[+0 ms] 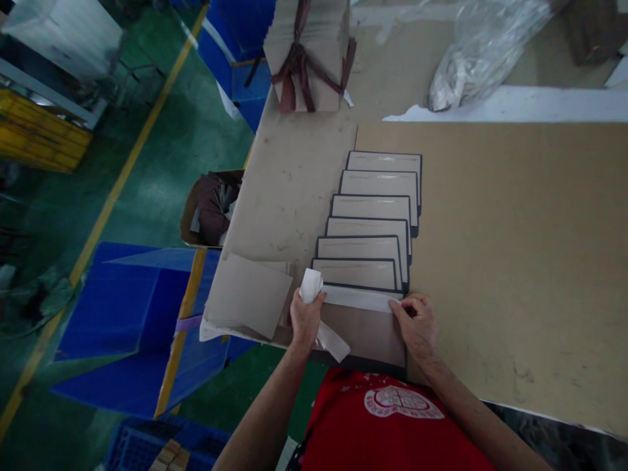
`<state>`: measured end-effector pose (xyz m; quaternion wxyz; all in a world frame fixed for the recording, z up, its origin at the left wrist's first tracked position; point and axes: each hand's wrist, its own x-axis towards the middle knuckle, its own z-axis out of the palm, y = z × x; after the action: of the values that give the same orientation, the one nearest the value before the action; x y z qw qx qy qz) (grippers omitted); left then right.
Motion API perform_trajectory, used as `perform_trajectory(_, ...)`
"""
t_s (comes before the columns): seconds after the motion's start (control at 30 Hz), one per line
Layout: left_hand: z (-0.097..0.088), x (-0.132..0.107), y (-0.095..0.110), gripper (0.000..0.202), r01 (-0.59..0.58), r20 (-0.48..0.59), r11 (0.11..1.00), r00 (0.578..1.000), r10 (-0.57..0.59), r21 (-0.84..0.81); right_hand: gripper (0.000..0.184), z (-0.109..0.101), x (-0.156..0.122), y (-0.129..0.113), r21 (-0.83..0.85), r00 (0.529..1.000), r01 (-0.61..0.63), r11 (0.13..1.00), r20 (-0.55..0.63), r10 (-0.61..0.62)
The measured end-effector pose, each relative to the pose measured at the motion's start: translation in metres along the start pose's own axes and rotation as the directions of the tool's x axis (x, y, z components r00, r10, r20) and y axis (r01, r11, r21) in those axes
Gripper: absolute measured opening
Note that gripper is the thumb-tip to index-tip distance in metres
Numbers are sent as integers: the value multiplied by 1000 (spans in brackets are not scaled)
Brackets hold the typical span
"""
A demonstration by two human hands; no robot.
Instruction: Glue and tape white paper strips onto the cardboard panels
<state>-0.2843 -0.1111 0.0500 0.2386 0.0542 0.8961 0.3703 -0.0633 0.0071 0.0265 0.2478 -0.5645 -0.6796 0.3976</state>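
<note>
A row of several flat grey boards with dark borders [373, 216] lies overlapped like shingles on the table, running away from me. The nearest board [366, 333] is right in front of me, with a white paper strip [360, 299] along its far edge. My left hand [305, 317] is closed on a loose white strip of paper [312, 285] that curls up above the fist and trails down below it. My right hand [417, 324] rests on the nearest board, its fingertips pressing the right end of the white strip.
A stack of plain grey boards [248, 294] sits at the table's left edge. A tied bundle of boards [307, 55] and a clear plastic bag [478, 49] are at the far end. A large cardboard sheet [515, 248] covers the table. Blue crates [132, 320] stand on the floor to the left.
</note>
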Motion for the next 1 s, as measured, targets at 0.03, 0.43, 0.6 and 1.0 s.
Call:
perform_trajectory(0.03, 0, 0, 0, 33, -3, 0, 1000, 1000, 3, 6, 26, 1, 0, 0, 3, 1000, -6, 1000, 1, 6)
perform_trajectory(0.43, 3, 3, 2, 32, -16, -8, 997, 1000, 16, 73, 26, -1, 4, -8, 39, 998, -57, 998, -2, 57)
perform_trajectory(0.6, 3, 2, 3, 30, -26, -6, 995, 1000, 27, 97, 28, -1, 8, -9, 6, 997, -79, 997, 14, 79)
perform_trajectory(1.0, 5, 4, 1, 32, -32, -8, 991, 999, 33, 132, 32, -3, 22, -7, -52, 972, -223, 973, 70, 226)
